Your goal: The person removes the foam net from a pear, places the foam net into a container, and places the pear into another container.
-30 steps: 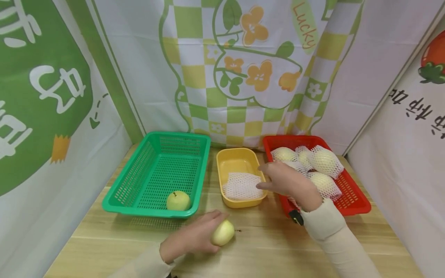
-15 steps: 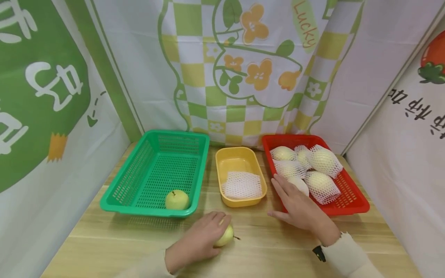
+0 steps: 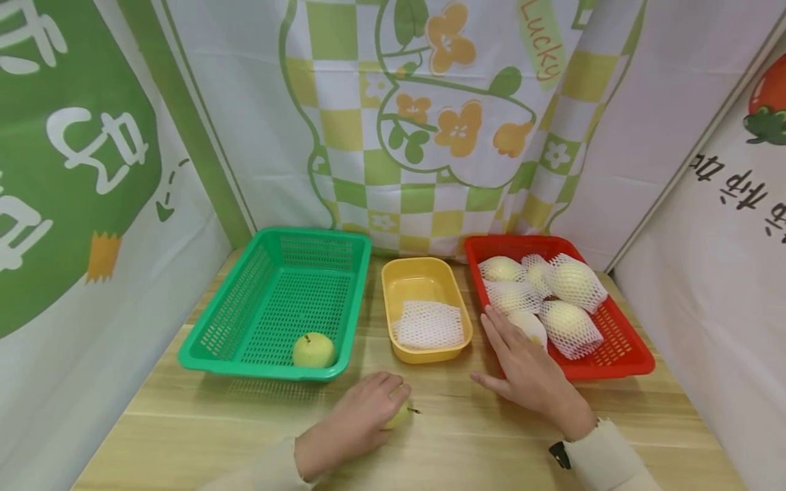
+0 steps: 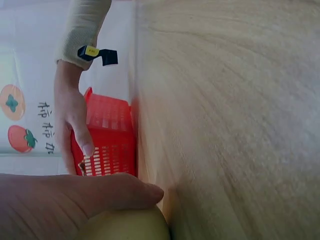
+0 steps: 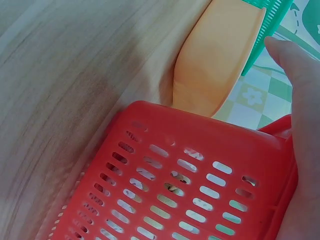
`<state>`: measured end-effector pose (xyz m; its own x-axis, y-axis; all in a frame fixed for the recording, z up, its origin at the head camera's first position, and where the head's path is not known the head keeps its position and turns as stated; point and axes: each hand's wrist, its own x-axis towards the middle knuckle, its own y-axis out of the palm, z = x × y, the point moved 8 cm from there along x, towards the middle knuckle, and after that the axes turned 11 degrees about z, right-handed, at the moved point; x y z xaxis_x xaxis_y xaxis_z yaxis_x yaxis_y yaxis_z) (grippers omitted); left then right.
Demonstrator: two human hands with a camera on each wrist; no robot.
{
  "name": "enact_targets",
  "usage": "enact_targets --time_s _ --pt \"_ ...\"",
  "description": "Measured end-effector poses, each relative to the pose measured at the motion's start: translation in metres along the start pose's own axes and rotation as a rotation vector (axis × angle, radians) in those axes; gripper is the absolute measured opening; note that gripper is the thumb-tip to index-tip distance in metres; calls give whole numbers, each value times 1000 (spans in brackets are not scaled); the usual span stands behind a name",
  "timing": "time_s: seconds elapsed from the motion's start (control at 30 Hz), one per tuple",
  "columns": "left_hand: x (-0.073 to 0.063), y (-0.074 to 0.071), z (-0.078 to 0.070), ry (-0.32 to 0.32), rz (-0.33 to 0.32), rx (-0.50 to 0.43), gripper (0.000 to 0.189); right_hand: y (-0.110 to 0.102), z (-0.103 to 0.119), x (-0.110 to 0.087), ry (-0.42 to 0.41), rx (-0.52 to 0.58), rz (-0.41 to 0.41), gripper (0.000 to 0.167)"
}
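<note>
My left hand (image 3: 356, 423) grips a yellow-green pear (image 3: 399, 414) low over the wooden table, its stem pointing right. In the left wrist view the thumb lies along the pear (image 4: 127, 226). Across the near left corner of the red basket (image 3: 614, 372) lies my right hand (image 3: 531, 372), fingers straight and thumb apart. Just beyond it sits a pale pear (image 3: 529, 327), partly covered by the fingers; whether they touch it I cannot tell. Several pears in white foam nets (image 3: 571, 324) fill the basket. The right wrist view shows the red basket's slotted wall (image 5: 200, 165) beside the hand.
A green basket (image 3: 199, 361) stands at left with one bare pear (image 3: 314, 350) in its near right corner. Between the baskets, a yellow tray (image 3: 424, 273) holds white foam netting (image 3: 430, 325). A patterned curtain (image 3: 454, 136) hangs behind.
My right hand has moved from the yellow tray's right edge to the red basket's near left corner, where it now stays almost still. The left hand keeps the pear in nearly the same place.
</note>
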<state>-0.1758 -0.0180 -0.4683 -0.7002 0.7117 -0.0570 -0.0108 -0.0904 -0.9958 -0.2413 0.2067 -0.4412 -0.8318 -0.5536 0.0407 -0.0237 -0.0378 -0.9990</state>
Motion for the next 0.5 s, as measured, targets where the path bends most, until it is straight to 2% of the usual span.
enact_targets --time_s 0.1,0.2,0.3,0.4,0.5 --pt "-2 -1 7 -1 -6 -87 64 1 -1 0 11 1 13 105" --pt "-9 -6 13 1 -56 -244 64 2 0 0 14 -4 15 105" --pt "-20 -19 19 27 -168 -447 65 1 1 0 10 -7 9 104" --pt "-31 -38 26 59 -298 -635 63 0 1 0 7 -12 2 104" --pt "-43 -60 38 53 -405 -746 62 0 1 1 10 -18 2 104"
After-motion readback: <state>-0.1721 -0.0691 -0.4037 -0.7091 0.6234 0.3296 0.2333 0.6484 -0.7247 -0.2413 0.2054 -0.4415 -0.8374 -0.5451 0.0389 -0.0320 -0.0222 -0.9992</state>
